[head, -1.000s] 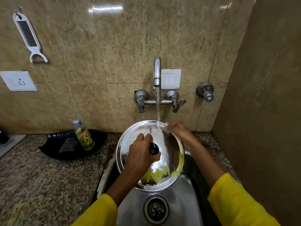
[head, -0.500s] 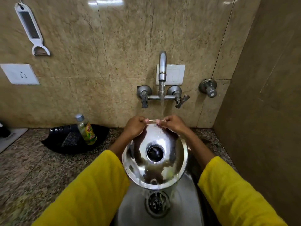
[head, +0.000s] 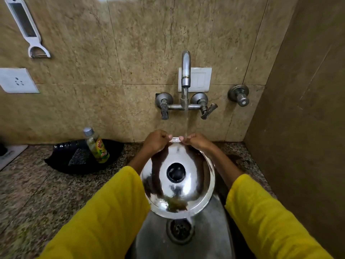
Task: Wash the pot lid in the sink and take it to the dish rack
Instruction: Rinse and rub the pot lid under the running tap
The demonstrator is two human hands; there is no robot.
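Head view: round polished steel pot lid [head: 177, 186] tilted over the steel sink [head: 211, 238], black knob toward the camera; left hand [head: 156, 142] and right hand [head: 197, 143] pinch its far rim beneath the tap stream [head: 186, 118].

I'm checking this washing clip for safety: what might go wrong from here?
The wet pot lid is held only by its top rim, left hand and right hand pinching close together; it may slip into the sink. Water from the running tap may splash the yellow sleeves.
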